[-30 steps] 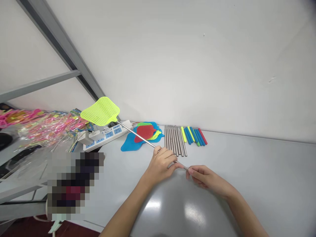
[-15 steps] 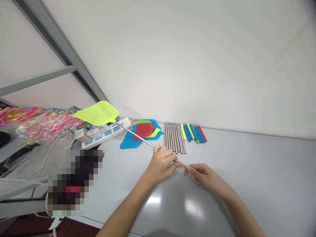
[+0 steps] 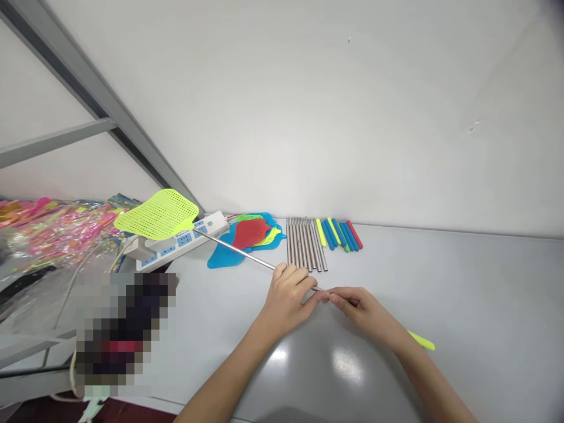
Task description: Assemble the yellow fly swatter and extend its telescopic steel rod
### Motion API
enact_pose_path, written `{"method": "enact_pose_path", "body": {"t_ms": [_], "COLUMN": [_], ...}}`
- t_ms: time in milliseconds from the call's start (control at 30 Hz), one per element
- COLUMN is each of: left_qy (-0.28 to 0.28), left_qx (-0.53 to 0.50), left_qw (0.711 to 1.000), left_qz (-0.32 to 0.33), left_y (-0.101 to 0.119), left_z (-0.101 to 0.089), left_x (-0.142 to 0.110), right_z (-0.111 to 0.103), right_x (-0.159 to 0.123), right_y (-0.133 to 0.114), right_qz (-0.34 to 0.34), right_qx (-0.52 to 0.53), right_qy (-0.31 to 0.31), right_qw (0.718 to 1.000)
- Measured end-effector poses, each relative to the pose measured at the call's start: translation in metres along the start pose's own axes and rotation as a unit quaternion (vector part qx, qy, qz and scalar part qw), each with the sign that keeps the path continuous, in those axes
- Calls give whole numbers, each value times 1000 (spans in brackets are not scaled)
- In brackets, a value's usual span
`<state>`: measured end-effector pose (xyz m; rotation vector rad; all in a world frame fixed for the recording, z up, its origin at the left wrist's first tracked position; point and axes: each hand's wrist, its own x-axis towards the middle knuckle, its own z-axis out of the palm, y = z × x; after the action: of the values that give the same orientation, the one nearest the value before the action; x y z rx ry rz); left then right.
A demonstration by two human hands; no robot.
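My left hand (image 3: pixel 287 296) is closed round the thin metal rod (image 3: pixel 238 250) of a fly swatter. Its yellow-green perforated head (image 3: pixel 158 215) points up and to the left, over the power strip. At the rod's near end, my right hand (image 3: pixel 368 314) pinches the tip between thumb and fingers, which partly hide it. A loose yellow-green grip (image 3: pixel 423 341) lies on the table, partly covered by my right forearm.
By the wall lie blue, red and green swatter heads (image 3: pixel 250 232), a row of metal tubes (image 3: pixel 305 244) and coloured grips (image 3: pixel 341 235). Left of them sits a white power strip (image 3: pixel 180 241). Bagged colourful items (image 3: pixel 66 232) and a metal frame (image 3: pixel 94 88) stand further left.
The view has shifted slightly to the right. The swatter head sits a little lower and further left. The yellow-green grip beside my right forearm now shows. Both hands keep hold of the rod.
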<state>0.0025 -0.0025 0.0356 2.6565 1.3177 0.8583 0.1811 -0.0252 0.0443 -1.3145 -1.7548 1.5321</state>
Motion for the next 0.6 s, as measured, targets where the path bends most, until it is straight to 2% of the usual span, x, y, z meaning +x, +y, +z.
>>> {"method": "enact_pose_path", "body": {"t_ms": [133,367,467,600], "left_qy": [7,61,85,129], "left_qx": [6,70,111,160], "left_qw": [1000,989,976,954], "left_qz": [22,115,169,218], "left_y": [0,-3,-6,-10], "left_z": [0,-13,-24,-36], "left_x": [0,0,-5,-19], "right_z": [-3,-15,-11,-4], "right_x": [-1,-17,-28,-41], "right_y": [-1,-17,-27,-39], "right_qz": [11,99,102,66], "right_qx": [1,-3,-39,-105], "right_qy": [-9,-95,-104,-90], "right_qw": [1000,991,989,988]}}
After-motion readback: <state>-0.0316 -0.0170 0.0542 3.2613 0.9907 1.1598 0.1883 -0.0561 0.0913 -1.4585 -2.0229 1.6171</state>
